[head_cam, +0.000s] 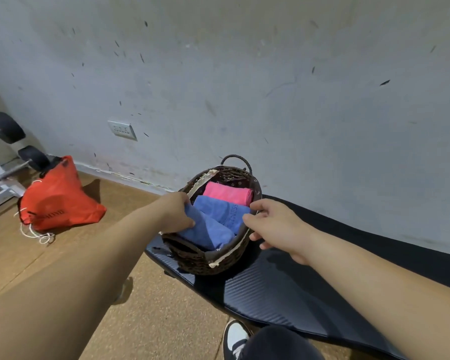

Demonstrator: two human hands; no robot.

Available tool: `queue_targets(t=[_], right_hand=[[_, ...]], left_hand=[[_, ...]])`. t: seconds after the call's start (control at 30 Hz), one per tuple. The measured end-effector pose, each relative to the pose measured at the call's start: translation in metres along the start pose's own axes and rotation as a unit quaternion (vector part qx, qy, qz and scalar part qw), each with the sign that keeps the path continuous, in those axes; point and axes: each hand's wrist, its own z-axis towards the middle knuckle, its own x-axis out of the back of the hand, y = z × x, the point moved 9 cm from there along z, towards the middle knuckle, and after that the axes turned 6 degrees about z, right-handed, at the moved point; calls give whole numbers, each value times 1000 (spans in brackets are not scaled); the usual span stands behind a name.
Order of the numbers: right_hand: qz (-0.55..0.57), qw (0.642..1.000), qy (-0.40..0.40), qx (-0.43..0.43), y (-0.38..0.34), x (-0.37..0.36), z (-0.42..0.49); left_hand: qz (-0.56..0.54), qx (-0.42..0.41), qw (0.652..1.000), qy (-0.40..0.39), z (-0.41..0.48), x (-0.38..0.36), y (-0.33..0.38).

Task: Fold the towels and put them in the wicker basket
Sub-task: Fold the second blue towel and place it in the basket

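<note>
Tucking near blue towel (208,231) into wicker basket (218,266), my left hand (176,211) grip pinched on its end; right hand (276,224) grip loose, fingers on rim, likely steadying basket. Other blue towel (226,211), pink towel (229,193) lie inside.

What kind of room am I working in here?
Probably a home gym or workout corner: a barbell with black plates sits at far left, and the wicker basket stands on a black exercise mat laid on the floor.
</note>
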Motion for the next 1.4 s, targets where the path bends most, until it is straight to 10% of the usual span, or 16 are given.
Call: queue_targets(t=[0.17,0.53,0.93,1.4], right_hand=[[0,1000,-4,-10,7,-4,10],[-22,999,40,22,8,6,18],[-28,999,27,25,14,18,5],[-58,994,86,40,28,130,-75]], left_hand=[[210,24,977,-24,23,-17,10],[219,-76,970,66,20,-20,44],[205,-75,974,-68,32,-77,74],[-42,-276,933,226,-94,-16,226]])
